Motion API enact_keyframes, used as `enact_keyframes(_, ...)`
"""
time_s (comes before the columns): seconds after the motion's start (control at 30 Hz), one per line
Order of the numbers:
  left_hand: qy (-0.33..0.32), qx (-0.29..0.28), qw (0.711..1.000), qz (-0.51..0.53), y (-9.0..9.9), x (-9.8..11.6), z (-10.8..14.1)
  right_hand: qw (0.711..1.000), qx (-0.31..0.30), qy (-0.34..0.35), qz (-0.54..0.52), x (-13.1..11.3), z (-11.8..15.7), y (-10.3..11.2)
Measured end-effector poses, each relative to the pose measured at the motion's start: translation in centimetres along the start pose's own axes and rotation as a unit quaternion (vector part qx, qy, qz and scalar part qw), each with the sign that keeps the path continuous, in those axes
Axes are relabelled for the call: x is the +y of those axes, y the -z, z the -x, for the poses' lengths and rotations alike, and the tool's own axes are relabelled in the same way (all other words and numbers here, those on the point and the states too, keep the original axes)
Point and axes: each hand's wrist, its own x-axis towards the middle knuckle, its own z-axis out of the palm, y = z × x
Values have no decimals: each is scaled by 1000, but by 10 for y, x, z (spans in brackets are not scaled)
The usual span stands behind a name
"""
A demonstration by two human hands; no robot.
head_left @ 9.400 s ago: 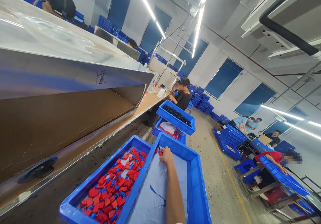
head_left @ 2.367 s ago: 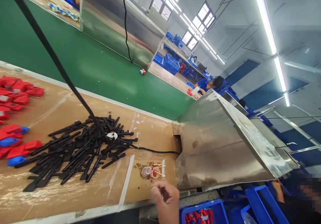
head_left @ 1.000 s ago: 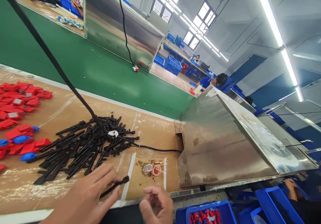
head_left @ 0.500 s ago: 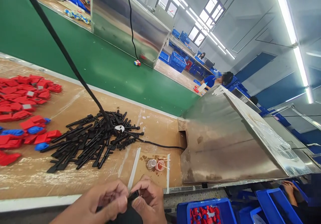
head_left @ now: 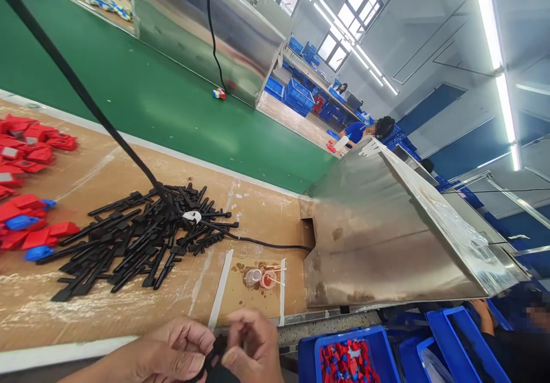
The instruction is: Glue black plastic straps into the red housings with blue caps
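At the bench's front edge, my left hand is closed, thumb and fingers pinching a small black plastic part. The part is half hidden by the fingers and blends into dark cloth behind it. Close on the right, my right hand is curled with its thumb toward the part; its fingers are slightly blurred, and what they hold is unclear. Beyond my hands lies a pile of long black plastic pieces. Red parts, some with blue pieces, are heaped at the left.
Two small cups with sticks stand between tape strips. A black cable runs to a metal housing. A green conveyor belt passes behind. A blue crate of red parts sits lower right, near another person's hand.
The view has shifted, so the bench items sit farther left. My right fingers have lifted and spread slightly from the black part, which now sits lower between my hands.
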Motion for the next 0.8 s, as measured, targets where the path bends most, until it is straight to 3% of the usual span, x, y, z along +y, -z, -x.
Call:
enact_keyframes(0.1, -50, 20, 999, -3, -4, 11, 2, 966, 242, 19, 84, 18, -1, 25)
enact_keyframes(0.17, -69, 39, 997, 2, -3, 16, -1, 935, 323, 15, 143, 24, -9, 42)
enact_keyframes(0.3, -83, 61, 995, 3, 1, 17, -14, 940, 282, 23, 189, 30, -28, 61)
enact_keyframes(0.67, -68, 98, 991, 57, 4, 9, -24, 930, 218, 106, 276, 16, -48, 56)
enact_keyframes(0.8, -65, 76, 993, 57, 6, 10, -32, 927, 208, 116, 290, 10, -54, 61)
